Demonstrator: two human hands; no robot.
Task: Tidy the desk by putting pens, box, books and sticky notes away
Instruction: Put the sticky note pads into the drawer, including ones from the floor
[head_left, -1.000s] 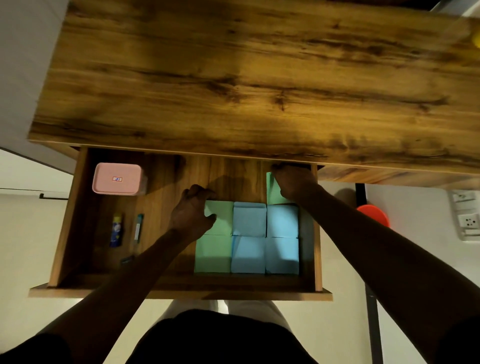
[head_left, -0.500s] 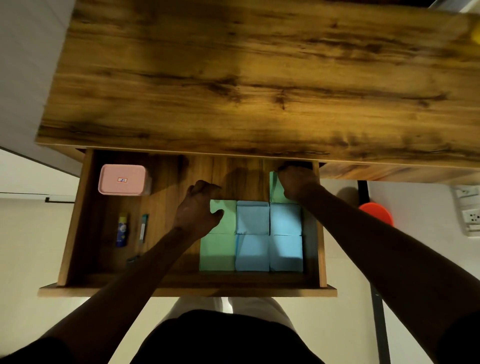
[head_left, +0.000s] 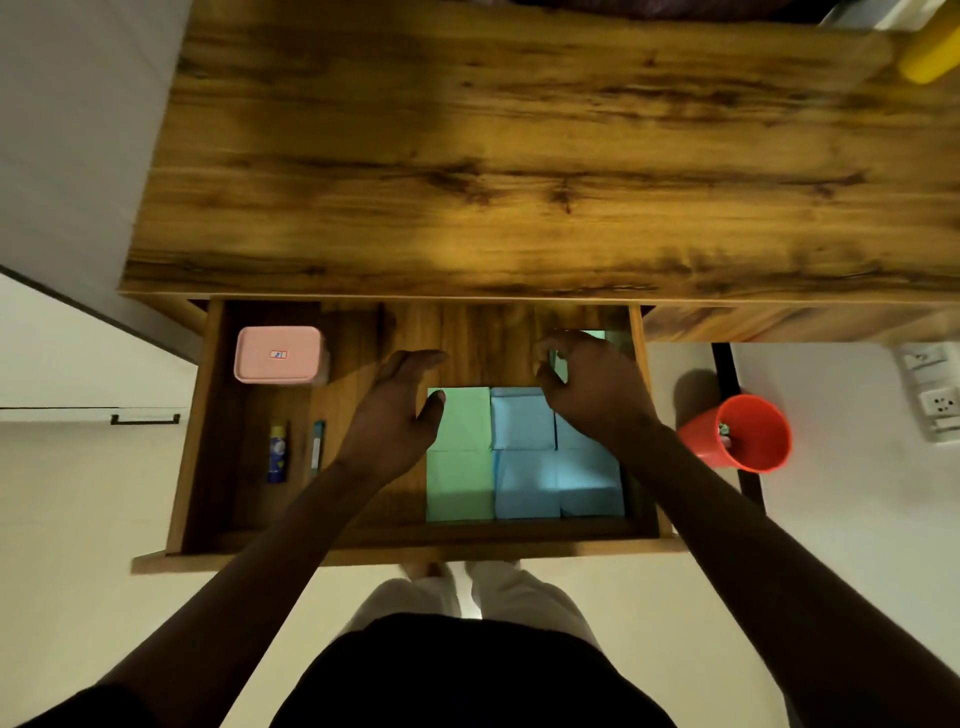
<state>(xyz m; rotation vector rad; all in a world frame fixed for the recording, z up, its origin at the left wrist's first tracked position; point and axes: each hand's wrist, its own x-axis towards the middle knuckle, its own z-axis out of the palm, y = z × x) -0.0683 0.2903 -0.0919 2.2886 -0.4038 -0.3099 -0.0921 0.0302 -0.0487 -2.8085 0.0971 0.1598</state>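
Grip released: left hand (head_left: 395, 415) opened over sticky notes (head_left: 524, 467); right hand (head_left: 589, 392) retracted.

Left hand (head_left: 397, 415), right hand (head_left: 592, 395) — side by side — above sticky notes (head_left: 524, 483) in drawer (head_left: 467, 338)

A red plastic cup (head_left: 753, 441) is standing on the pale floor (head_left: 857, 545) at the right, its mouth tilting toward the camera, with something small sitting inside by its left rim. A black bar (head_left: 724, 364) is running along just left of it, partly hidden by the cup. Further right, white wall sockets (head_left: 937, 400) are showing at the edge. A yellow object (head_left: 930, 52), cut off by the frame, is lying at the far right corner. At the left, a small dark handle (head_left: 145, 419) is sitting on a pale surface.
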